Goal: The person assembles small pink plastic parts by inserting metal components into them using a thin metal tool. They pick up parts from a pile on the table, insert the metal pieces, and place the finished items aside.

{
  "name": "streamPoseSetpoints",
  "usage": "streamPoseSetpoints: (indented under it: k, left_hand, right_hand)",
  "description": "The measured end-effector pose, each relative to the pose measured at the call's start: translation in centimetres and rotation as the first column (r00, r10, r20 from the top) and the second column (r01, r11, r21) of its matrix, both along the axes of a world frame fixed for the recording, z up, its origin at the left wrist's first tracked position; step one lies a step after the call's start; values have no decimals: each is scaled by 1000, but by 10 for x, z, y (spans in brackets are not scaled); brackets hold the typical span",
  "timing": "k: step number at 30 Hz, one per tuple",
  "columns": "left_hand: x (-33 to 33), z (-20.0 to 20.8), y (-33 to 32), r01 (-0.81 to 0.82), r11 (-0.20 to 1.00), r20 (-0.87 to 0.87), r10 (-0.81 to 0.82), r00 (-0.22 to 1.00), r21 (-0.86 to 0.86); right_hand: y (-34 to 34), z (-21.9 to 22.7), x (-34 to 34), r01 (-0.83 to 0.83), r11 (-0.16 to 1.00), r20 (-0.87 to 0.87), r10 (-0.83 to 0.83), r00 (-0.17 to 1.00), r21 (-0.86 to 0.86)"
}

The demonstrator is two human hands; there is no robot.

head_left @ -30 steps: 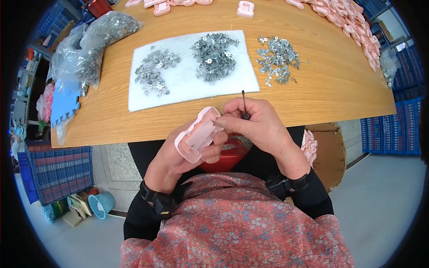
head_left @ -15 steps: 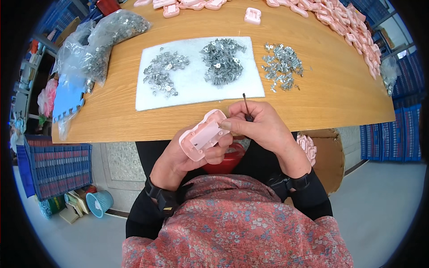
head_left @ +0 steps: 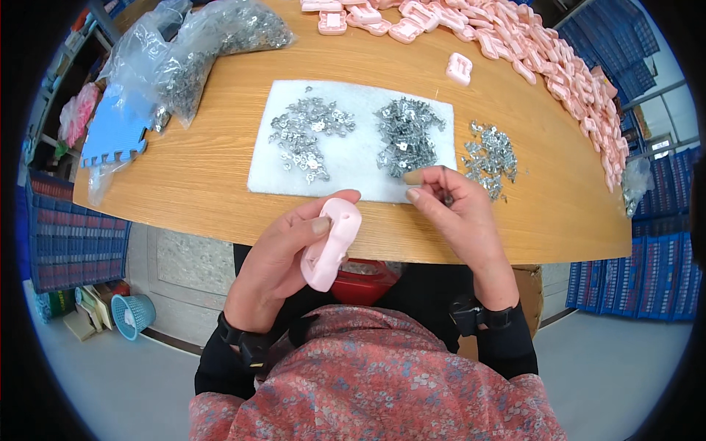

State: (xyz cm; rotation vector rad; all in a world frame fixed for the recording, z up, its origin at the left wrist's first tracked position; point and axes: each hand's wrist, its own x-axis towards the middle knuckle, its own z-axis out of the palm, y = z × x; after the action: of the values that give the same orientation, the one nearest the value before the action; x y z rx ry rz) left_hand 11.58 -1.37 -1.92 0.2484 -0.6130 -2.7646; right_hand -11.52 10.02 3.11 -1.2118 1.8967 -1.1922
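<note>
While gripped by left hand, pale pink plastic casing, rounded, glossy

Mat: middle of the desk, two clip heaps on it.
Bags: far left.
Casings: far right.
</note>
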Motion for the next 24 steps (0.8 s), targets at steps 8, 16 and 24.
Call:
streamPoseSetpoints:
  k: [8,16,24]
  left_hand:
    - [3,12,-1,-110,990,79,103,992,87]
    - [10,0,-15,-53,988,-5,54,999,142]
    - [-3,23,-19,-265,962,281,272,920,-66]
  right_hand:
    - [-85,-1,17,-163,987,-629,120,768,-11]
    - [-122,-14,18,-193,977,-781,187,596,87]
    - [-91,7,0,-257,947,-156,288,945,192]
